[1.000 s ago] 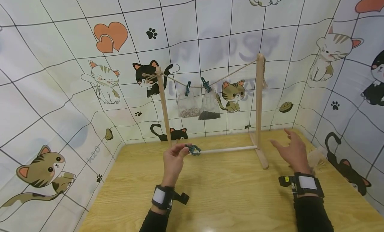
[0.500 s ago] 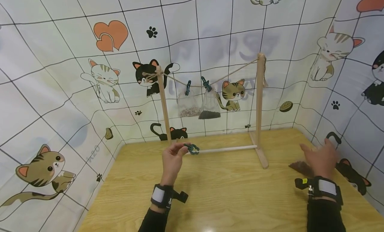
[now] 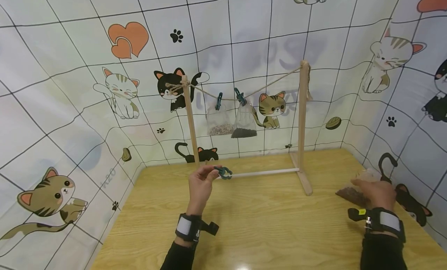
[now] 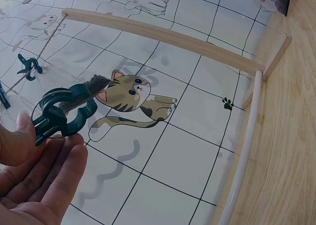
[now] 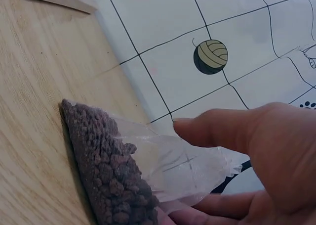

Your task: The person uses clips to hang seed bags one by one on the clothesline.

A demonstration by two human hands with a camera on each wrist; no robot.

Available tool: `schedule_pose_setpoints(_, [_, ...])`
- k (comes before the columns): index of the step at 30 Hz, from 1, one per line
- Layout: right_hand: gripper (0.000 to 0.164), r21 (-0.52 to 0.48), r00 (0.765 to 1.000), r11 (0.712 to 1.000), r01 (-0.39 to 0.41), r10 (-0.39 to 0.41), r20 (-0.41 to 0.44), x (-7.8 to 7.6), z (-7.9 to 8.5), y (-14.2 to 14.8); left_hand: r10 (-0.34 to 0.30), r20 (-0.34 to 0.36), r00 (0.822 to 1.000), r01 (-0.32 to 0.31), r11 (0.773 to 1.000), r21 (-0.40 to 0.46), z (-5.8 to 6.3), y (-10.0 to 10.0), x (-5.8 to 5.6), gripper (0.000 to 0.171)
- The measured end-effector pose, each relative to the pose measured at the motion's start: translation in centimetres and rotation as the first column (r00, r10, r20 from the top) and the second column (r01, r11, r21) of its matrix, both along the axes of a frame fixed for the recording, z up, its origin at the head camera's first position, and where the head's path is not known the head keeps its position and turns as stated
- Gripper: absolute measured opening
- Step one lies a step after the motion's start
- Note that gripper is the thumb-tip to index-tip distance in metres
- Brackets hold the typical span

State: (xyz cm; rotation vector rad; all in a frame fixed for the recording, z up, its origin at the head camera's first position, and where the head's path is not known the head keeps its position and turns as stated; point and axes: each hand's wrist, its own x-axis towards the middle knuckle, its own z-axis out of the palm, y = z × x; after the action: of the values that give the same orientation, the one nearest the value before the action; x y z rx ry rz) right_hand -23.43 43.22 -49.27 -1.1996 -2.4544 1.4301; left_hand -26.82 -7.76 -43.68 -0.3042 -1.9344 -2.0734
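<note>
In the head view my left hand (image 3: pixel 200 190) pinches a dark green plastic clip (image 3: pixel 224 173) by its handles, its curved jaws pointing right. The left wrist view shows this clip (image 4: pixel 74 109) between thumb and fingertips. Over at the right, my right hand (image 3: pixel 378 194) is around the upper part of a sheer mesh bag (image 3: pixel 350 195) of brownish-red pebbles on the table. Seen from the right wrist, the thumb is extended on one side of the bag (image 5: pixel 106 160), with fingers behind its pale loose top; a gap shows between them.
Behind the left hand stands a wooden frame with a right post (image 3: pixel 302 118), a left post (image 3: pixel 192 122) and a white bottom rod (image 3: pixel 269 172). From its twine (image 3: pixel 274 83), two green clips hold a light-filled bag (image 3: pixel 220 126) and a dark-filled bag (image 3: pixel 244 132).
My right hand has moved right, past the frame's post, and come down to the pebble bag. The left hand stays nearly in place with the clip.
</note>
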Motion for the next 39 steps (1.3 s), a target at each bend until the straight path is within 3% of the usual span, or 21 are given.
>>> schedule_pose_setpoints(5, [0.098,0.039,0.996,0.997,-0.063,0.060,0.072,0.0,-0.4,0.4,0.008,0.006,1.000,-0.008,1.000,-0.006,0.0,0.0,0.0,0.016])
schedule_pose_setpoints(12, [0.072,0.132,0.995,0.986,-0.099,0.095,0.036,0.1,-1.0,0.5,0.014,0.007,1.000,-0.013,1.000,-0.015,0.0,0.0,0.1,0.015])
schedule_pose_setpoints(20, [0.078,0.212,0.960,0.936,-0.281,0.274,0.060,-0.3,-1.1,0.7,0.021,0.012,1.000,-0.021,0.999,-0.027,0.1,0.0,0.2,0.014])
schedule_pose_setpoints(28, [0.088,0.210,0.938,0.914,-0.346,0.343,0.053,-0.8,-0.8,0.5,0.016,0.012,1.000,-0.016,1.000,-0.025,0.2,-0.1,0.3,0.014])
schedule_pose_setpoints(39, [0.103,0.119,0.933,0.927,-0.355,0.360,-0.021,-0.8,0.2,-0.4,0.031,0.002,1.000,-0.031,0.999,-0.012,0.4,0.0,0.3,0.013])
